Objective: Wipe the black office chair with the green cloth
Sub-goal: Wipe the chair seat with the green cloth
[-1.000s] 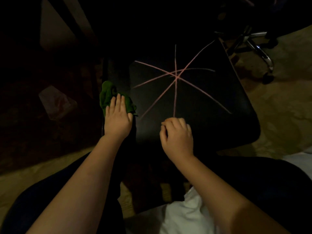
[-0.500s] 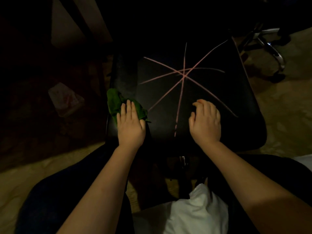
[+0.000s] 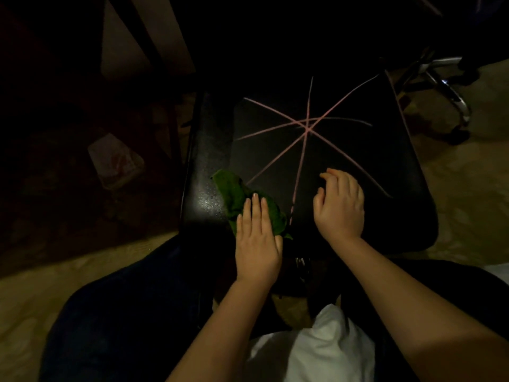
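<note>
The black office chair seat [image 3: 344,161] fills the middle of the view, crossed by pink lines that meet near its centre. A crumpled green cloth [image 3: 237,197] lies on the seat's front left part. My left hand [image 3: 257,244] presses flat on the cloth with straight fingers, covering its near end. My right hand [image 3: 340,205] rests on the seat to the right of the cloth, fingers loosely curled and holding nothing.
A second chair's chrome wheeled base [image 3: 446,89] stands at the back right. A pale crumpled wrapper [image 3: 115,161] lies on the dark floor to the left. Beige flooring [image 3: 468,194] surrounds the seat. My dark trousers [image 3: 124,326] and white shirt [image 3: 325,348] fill the bottom.
My left hand slid the cloth rightward and toward the seat's front edge. My right hand shifted a little left and curled its fingers more.
</note>
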`<state>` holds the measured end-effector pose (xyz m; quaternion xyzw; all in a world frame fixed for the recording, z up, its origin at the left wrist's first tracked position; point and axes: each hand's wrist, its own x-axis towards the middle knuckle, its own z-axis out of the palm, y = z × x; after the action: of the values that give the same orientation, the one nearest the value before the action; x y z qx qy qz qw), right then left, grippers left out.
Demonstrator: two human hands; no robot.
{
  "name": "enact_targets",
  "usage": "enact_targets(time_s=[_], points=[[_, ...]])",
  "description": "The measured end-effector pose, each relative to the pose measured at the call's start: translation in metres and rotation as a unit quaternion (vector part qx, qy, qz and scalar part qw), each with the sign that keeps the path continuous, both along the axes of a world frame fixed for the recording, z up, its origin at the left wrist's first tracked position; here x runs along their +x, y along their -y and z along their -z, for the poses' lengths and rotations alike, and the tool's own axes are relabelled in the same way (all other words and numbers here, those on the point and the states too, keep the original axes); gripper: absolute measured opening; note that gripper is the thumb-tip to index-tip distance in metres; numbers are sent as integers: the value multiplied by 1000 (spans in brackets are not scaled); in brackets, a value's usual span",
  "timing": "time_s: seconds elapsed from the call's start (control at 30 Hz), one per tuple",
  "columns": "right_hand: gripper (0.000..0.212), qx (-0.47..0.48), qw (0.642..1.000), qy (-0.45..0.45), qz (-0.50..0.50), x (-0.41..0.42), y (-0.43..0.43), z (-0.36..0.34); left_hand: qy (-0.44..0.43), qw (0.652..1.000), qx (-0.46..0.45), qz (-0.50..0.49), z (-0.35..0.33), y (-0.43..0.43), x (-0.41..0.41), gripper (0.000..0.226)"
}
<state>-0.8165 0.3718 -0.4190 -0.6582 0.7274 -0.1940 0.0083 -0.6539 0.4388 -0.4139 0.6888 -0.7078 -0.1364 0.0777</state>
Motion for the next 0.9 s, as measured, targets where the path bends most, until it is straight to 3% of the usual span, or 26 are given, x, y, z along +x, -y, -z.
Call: enact_targets(time_s=[0.23, 0.53, 0.9], points=[[32, -13, 999, 40, 2, 0, -1, 2, 18, 995, -3, -103, -8, 38, 40, 71], [32, -44, 998, 46, 14, 9, -3, 8, 21, 988, 35, -149, -12, 96, 113, 66], [31, -52, 998, 38, 16, 8, -3, 10, -6, 983, 7, -184, -5, 43, 100, 64]])
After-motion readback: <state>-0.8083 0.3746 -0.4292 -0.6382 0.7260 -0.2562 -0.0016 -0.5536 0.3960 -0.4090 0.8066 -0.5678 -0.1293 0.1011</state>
